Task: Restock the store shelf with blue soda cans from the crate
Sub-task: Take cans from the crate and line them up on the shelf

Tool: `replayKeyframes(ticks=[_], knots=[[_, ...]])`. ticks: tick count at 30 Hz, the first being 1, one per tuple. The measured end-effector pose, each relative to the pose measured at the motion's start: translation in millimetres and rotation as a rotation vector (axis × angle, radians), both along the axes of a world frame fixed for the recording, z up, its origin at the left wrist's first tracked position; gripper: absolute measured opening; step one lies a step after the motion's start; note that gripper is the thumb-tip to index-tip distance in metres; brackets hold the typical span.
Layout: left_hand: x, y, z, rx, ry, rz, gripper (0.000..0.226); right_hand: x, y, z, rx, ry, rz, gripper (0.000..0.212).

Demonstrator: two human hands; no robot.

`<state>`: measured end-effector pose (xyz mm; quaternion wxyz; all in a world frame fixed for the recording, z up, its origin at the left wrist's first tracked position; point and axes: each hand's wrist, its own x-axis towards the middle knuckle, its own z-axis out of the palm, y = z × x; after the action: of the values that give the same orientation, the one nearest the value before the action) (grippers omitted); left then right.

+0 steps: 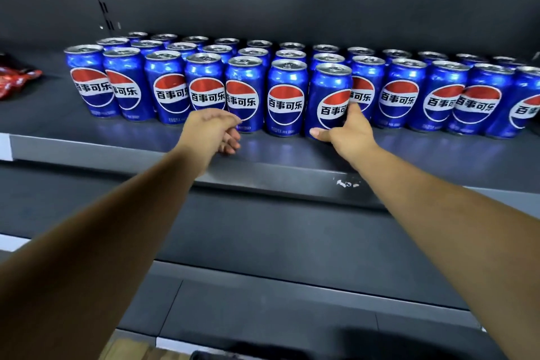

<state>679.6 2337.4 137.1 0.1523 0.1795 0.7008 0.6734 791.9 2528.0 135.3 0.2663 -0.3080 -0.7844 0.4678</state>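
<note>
From the head view, the right hand [349, 131] grips a blue soda can [328, 99] low on its body, thumb across the front near the base and fingers curled round its right side. The can stands on the shelf [263, 155] in the front row, slightly forward of its neighbours and leaning a little. The left hand [214, 131] hovers just in front of the row, fingers loosely curled, holding nothing.

The step in hand looks like seating this can into the front row. To do it well, I would set the base flat first, then slide it back until it lines up with the cans on either side, logo facing out, and let go only when it stands upright. The neighbours sit close, so a sideways nudge could tip one.

The shelf is dark grey metal, smooth, with a scuffed white mark on its front lip. Several rows of cans run back to the dark rear panel. A red packet [17, 79] lies at the far left. Lower shelves show below; the crate is not in view.
</note>
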Motion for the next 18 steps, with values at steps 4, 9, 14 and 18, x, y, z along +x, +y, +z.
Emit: replayKeyframes(ticks=[4,9,14,18], knots=[[3,1,6,0.050,-0.050,0.103,0.013,7,-9,6,-0.025,-0.096,0.007,0.063],[18,-7,16,-0.170,0.091,0.059,0.018,23,-37,24,-0.028,-0.141,-0.081,0.059],[26,-52,25,-0.289,0.209,-0.009,0.021,40,-88,37,0.034,-0.176,-0.064,0.060],[29,-105,34,-0.325,0.290,-0.065,0.019,42,-135,42,0.062,-0.170,-0.033,0.056]])
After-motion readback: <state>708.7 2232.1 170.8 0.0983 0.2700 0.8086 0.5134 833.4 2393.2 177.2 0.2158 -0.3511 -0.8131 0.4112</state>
